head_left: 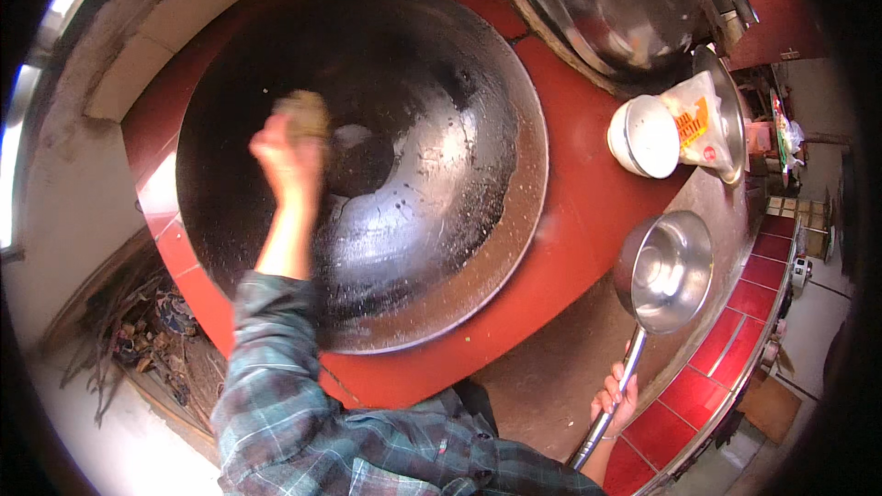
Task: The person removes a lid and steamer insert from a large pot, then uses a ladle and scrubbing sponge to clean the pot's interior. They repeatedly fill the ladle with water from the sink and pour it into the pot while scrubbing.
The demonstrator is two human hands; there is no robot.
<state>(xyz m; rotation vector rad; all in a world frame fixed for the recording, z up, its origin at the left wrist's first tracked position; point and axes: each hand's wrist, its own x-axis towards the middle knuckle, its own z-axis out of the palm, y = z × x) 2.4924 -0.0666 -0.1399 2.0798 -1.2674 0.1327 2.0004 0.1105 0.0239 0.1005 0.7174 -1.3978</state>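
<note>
My left hand (286,151) is inside a large dark iron wok (420,234), gripping a tan scrubbing pad (307,116) against its far-left wall. Hand and pad are blurred, so the pad's material is unclear. Wet, shiny patches and droplets cover the wok's lower right side, and a little liquid seems to lie at the bottom. My right hand (615,396) holds the long handle of a metal ladle (672,272) out to the right, apart from the wok. The deep bowl of the ladle faces up and towards me.
The wok is set in a red stove top (572,220). A white bowl (644,138), a printed plastic bag (703,127) and a large lidded metal pot (613,7) stand at the upper right. Firewood and twigs (155,337) lie at lower left. A red-tiled ledge (696,403) runs along the right.
</note>
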